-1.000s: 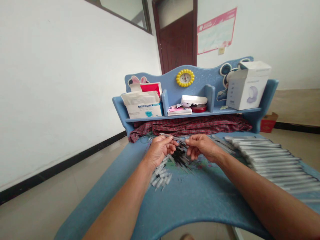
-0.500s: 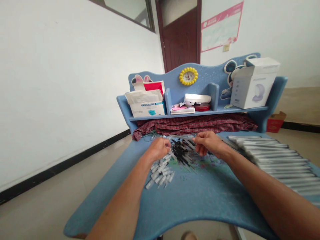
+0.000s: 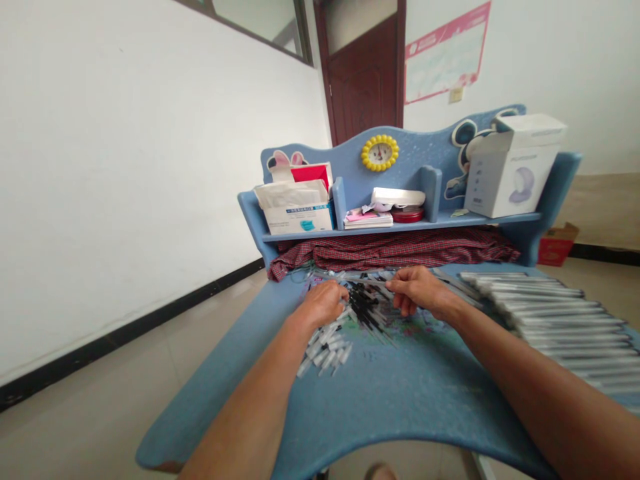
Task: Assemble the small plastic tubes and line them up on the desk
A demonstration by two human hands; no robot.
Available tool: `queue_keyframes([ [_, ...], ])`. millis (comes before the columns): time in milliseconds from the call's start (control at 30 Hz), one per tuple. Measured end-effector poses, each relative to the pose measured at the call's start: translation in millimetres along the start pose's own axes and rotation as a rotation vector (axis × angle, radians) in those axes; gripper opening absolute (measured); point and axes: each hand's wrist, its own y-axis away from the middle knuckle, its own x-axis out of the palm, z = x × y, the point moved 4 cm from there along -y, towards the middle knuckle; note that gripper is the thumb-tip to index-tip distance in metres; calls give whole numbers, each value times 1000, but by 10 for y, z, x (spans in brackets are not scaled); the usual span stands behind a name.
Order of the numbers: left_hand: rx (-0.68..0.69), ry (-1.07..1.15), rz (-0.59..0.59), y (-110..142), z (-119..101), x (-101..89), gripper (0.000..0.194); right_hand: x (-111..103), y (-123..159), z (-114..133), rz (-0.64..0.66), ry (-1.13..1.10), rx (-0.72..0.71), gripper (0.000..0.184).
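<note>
We've got left hand (image 3: 323,305) and right hand (image 3: 417,290) apart, both down on the loose pen pile (image 3: 365,307) mid-frame on the blue desk (image 3: 400,400); can't tell if either grips; clear pen ends (image 3: 325,350) lie below left hand; neat pen rows (image 3: 550,327) fill the right side.

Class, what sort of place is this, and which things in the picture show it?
Probably a plain room in a home used for small handwork: a child's blue desk with cartoon shapes, a wooden door, and rows of slim grey tubes laid out on the desktop.
</note>
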Motion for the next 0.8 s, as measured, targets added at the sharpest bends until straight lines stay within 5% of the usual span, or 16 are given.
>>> queue_keyframes([
  [133,-46,222,-74,-47,94,-63,15,-8,21,37,-14,-25,-9,24],
  [433,-402,1117,-342,16,297,-263,18,25,70,84,33,-159,-27,28],
  [800,-457,1245,-386,28,236,-211,16,93,51,53,51,-151,-44,29],
])
